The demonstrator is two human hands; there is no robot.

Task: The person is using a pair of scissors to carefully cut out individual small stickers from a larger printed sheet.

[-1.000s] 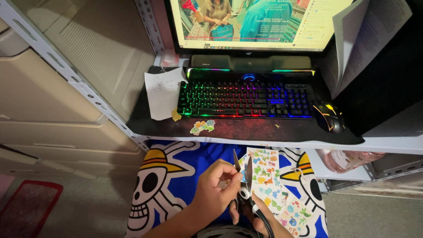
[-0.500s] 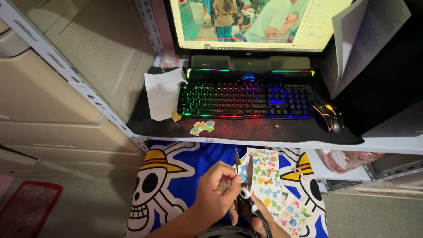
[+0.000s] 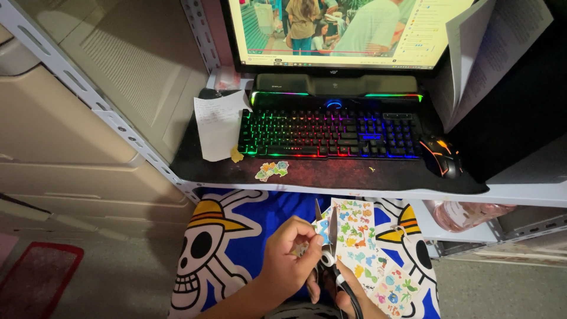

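Note:
My left hand (image 3: 288,261) pinches a small blue-edged sticker piece (image 3: 322,229) over my lap. The piece sits between the open blades of the scissors (image 3: 326,236), which point up towards the desk. Only a little of my right hand (image 3: 349,300) shows at the bottom edge, closed round the black scissor handles. A long sheet of colourful cartoon stickers (image 3: 369,254) lies on my lap just right of the blades, touching them. Under everything is a blue cloth with skull-and-straw-hat prints (image 3: 236,236).
A dark desk shelf (image 3: 331,174) carries a rainbow-lit keyboard (image 3: 328,133), a black mouse with orange lights (image 3: 442,156), a handwritten paper note (image 3: 217,124), cut stickers (image 3: 271,170) and a monitor (image 3: 348,29). Paper sheets (image 3: 484,53) stand at right. Beige drawers (image 3: 65,159) and a metal rack upright (image 3: 118,121) are at left.
My left hand has turned the small sticker piece slightly against the blades. The scissors stay in nearly the same place. The video on the monitor has changed.

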